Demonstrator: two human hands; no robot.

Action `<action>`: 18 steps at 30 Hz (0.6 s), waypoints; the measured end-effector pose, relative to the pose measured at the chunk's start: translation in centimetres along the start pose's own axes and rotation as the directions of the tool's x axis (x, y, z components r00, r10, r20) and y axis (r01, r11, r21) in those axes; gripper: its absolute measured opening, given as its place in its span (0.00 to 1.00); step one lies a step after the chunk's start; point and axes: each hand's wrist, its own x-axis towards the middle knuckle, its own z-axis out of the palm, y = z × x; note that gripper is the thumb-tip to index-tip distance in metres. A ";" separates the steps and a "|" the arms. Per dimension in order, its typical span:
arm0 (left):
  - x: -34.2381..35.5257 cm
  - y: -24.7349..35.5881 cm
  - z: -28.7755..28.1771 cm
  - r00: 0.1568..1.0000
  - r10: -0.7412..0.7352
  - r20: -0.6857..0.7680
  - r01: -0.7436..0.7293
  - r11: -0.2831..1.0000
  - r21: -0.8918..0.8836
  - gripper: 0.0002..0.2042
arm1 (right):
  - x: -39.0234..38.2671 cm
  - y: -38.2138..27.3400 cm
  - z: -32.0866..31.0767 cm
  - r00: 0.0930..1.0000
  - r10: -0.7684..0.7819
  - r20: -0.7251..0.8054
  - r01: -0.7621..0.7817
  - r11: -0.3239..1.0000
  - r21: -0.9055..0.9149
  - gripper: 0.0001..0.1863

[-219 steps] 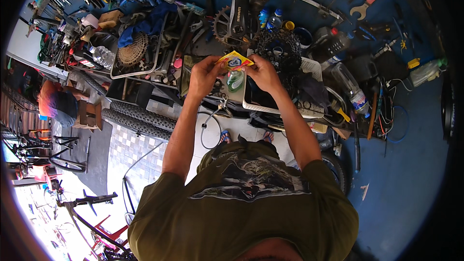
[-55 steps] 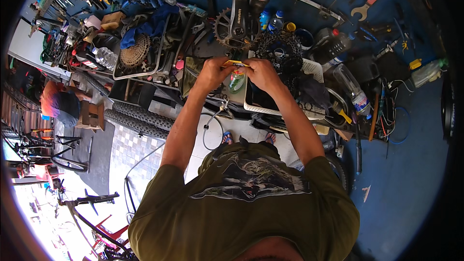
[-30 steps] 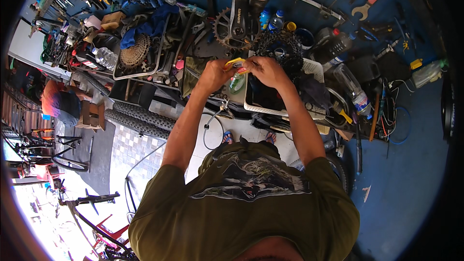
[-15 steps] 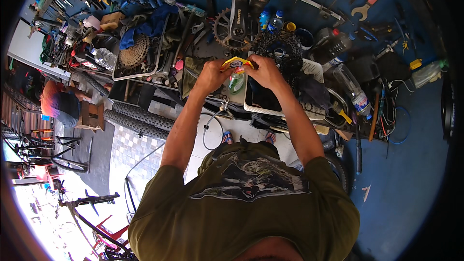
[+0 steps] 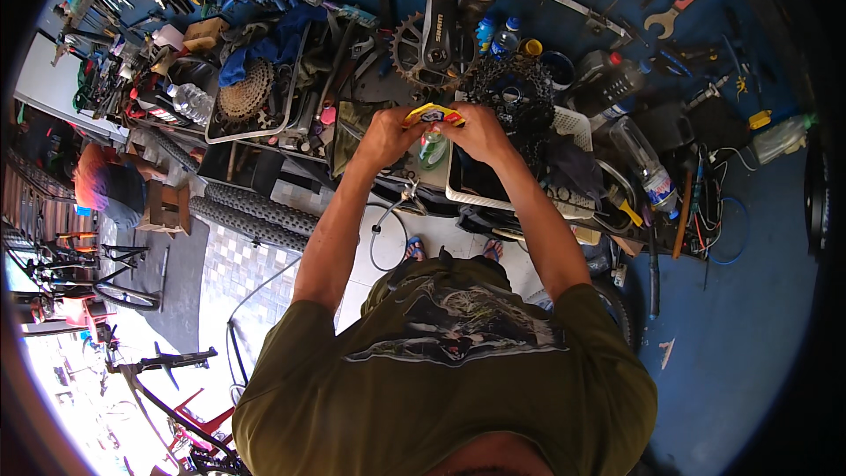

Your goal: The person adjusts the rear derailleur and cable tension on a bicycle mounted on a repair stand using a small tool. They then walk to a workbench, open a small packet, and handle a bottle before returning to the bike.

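The person wears an olive shirt [image 5: 458, 379], and both forearms reach up from it toward a crowded table [image 5: 370, 79]. The left hand [image 5: 385, 135] and the right hand [image 5: 480, 130] are raised side by side, close together, above the near edge of the table. Each grip is closed, fingers and thumb pinched together on one end of a small yellow packet [image 5: 432, 112] that spans the gap between the two hands. The packet is held flat in the air, clear of the table. Just under it, between the hands, sits a small green bottle [image 5: 432, 146], beside a white basket [image 5: 493, 181] that lies below the right hand; whether the bottle touches either hand cannot be told. Beyond the right hand lies a black cassette of sprockets [image 5: 515, 92], and farther off a chainring with its crank arm [image 5: 432, 44]. To the left stands a wire tray [image 5: 256, 97] holding a brown sprocket cluster.
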 end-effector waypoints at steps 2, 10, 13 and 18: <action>0.0 0.0 0.0 1.000 -0.017 0.001 0.016 1.000 0.003 0.15 | 0.0 0.1 0.1 1.000 0.008 -0.008 -0.008 1.000 -0.002 0.18; -0.1 0.0 0.1 1.000 -0.010 -0.010 0.010 0.999 -0.043 0.16 | -0.1 -0.6 0.1 0.998 -0.061 -0.002 0.061 0.998 0.006 0.15; -0.2 -0.1 0.1 0.999 -0.039 -0.004 0.039 0.999 -0.015 0.17 | -0.1 -1.0 0.1 1.000 0.001 0.007 0.000 0.999 -0.052 0.14; -0.2 0.2 -0.1 1.000 -0.005 -0.027 0.005 1.000 -0.010 0.18 | -0.1 -1.0 0.5 0.998 -0.055 -0.020 0.053 0.995 -0.090 0.14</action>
